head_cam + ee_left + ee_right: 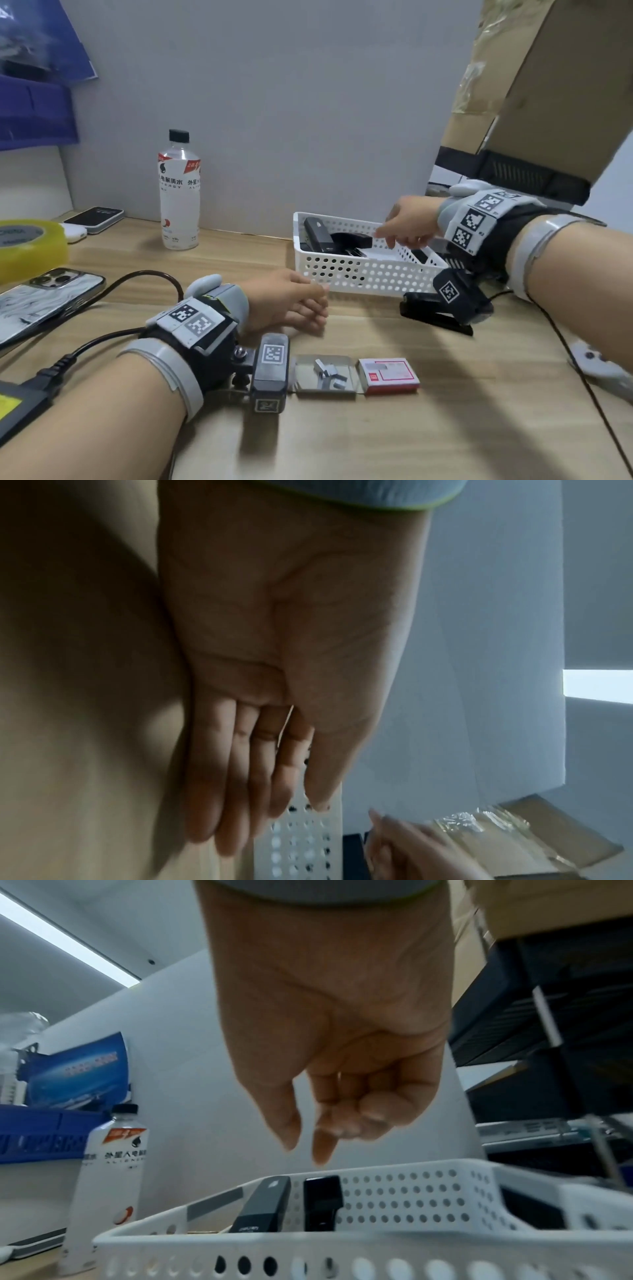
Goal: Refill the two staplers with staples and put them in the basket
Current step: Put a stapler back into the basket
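Note:
A white perforated basket point(363, 274) stands on the wooden desk, and two black staplers point(317, 233) point(350, 241) lie in its left part. The right wrist view shows the staplers point(263, 1207) point(322, 1202) side by side behind the basket's near rim point(308, 1242). My right hand point(385, 240) hovers over the basket with loosely curled fingers and holds nothing point(308, 1145). My left hand point(318, 301) rests on the desk at the basket's front left corner, fingers straight point(274, 821), its thumb against the basket wall point(301, 840). A red staple box point(390, 375) and its open tray of staples point(325, 377) lie near me.
A water bottle point(178, 195) stands left of the basket. At the left edge are a yellow tape roll point(30, 246), a phone point(44, 301) and a cable point(150, 274). A cardboard box point(548, 85) overhangs the back right. A dark object point(423, 255) sits in the basket's right part.

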The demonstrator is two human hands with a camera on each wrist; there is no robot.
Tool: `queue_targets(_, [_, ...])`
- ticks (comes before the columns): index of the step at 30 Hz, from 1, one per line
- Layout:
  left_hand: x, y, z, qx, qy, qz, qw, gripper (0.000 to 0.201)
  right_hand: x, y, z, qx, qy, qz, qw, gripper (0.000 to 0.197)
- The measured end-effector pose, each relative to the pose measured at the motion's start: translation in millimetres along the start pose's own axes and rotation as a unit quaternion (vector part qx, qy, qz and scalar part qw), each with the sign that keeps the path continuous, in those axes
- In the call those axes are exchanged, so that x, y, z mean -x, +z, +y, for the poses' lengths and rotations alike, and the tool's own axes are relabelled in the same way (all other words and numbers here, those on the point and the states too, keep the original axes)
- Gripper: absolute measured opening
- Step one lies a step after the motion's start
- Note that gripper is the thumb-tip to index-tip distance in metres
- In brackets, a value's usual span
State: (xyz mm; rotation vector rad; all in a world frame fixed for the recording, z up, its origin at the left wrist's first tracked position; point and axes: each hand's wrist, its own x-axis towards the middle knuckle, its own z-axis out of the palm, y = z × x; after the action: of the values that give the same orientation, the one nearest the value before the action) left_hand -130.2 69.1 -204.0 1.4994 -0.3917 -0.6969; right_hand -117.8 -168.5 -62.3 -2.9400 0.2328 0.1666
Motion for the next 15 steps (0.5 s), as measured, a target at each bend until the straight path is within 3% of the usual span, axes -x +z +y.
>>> queue_targets(2, [-2.5, 12.0, -2.9, 0.042, -0.001, -0.026, 0.999, 0.031, 19.5, 2.0, 18.9, -0.002, 0.009, -0.064, 0.998, 0.033])
queue_targets(4, [-4.8, 20.1, -2.9, 0.046, -0.007, -0.047, 0.998, 0.038, 33.4, 10.1, 38.4, 0.086, 0.013, -0.098, 0.991, 0.03])
queue_targets(8, [-1.9, 21.1, 5.3, -0.008, -0.016, -0.055, 0.998, 0.036, 47.0, 38.0, 68.3, 0.244, 0.023, -0.094, 0.965, 0.039])
queue_targets(12, [0.9, 12.4, 16.6, -0.123, 0.03, 0.002, 0.992, 0.024, 54.5, 51.4, 64.5, 0.192, -0.058, -0.042, 0.979, 0.031])
queue_targets(15, [-1.3, 13.2, 23.6, -0.247, 0.065, 0.018, 0.967, 0.04, 59.6, 61.7, 34.6, 0.077, -0.138, -0.053, 0.986, 0.028])
